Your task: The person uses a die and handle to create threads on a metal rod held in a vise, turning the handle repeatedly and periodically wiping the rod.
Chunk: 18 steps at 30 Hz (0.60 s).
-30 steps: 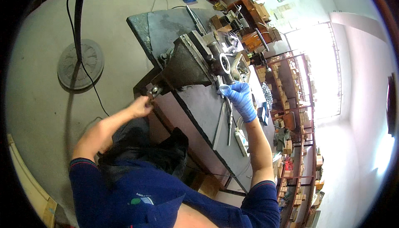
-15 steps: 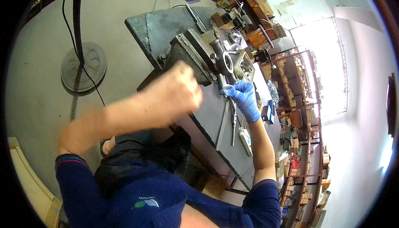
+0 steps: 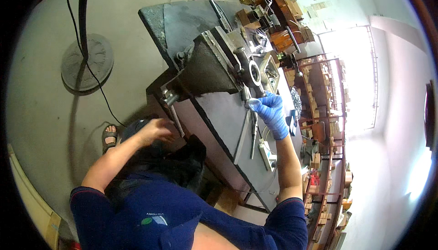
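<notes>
Where the grey-topped workbench (image 3: pixel 219 120) is fitted with a dark metal vise (image 3: pixel 207 70), a ring-shaped steel part (image 3: pixel 246 65) at its jaws is pinched below by the blue-gloved right hand (image 3: pixel 272 113); the bare left hand (image 3: pixel 155 132) is blurred beside the steel rod handle (image 3: pixel 177 121), closure undetermined.

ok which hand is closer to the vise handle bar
Left. The left hand is right beside the vise handle bar, too blurred to tell if it touches; the gloved right hand is farther off, past the vise to the right.
</notes>
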Tool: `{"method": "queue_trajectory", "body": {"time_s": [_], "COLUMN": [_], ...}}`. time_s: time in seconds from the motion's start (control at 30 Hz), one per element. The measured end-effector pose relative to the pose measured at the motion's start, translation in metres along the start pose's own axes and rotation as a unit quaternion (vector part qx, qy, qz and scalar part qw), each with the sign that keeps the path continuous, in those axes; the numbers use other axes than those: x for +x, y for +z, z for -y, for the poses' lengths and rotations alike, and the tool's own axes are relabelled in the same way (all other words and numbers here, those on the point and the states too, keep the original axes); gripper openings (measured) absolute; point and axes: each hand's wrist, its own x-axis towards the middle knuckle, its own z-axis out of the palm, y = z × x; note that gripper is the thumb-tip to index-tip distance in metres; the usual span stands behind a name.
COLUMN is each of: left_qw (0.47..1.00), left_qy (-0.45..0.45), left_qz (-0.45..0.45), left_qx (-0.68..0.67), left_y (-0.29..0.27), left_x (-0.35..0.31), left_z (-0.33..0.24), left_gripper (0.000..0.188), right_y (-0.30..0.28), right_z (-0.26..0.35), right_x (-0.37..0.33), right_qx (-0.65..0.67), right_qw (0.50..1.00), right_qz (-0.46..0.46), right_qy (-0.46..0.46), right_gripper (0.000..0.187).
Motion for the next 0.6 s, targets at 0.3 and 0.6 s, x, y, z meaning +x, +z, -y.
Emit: {"method": "queue_trajectory", "body": {"time_s": [0.3, 0.6], "left_qw": [0.981, 0.713], "left_qy": [0.060, 0.267], "left_qz": [0.040, -0.282], "left_qx": [0.182, 0.584], "left_y": [0.042, -0.027], "left_x": [0.029, -0.034], "left_z": [-0.024, -0.229], "left_gripper": [0.022, 0.025], "right_y": [0.001, 0.006], "right_z": [0.001, 0.006], "right_x": [0.007, 0.007], "right_qx": [-0.021, -0.020], "right_qw": [1.000, 0.999], "right_qz": [-0.005, -0.024], "right_qy": [-0.016, 0.022], "right_gripper": [0.032, 0.031]}}
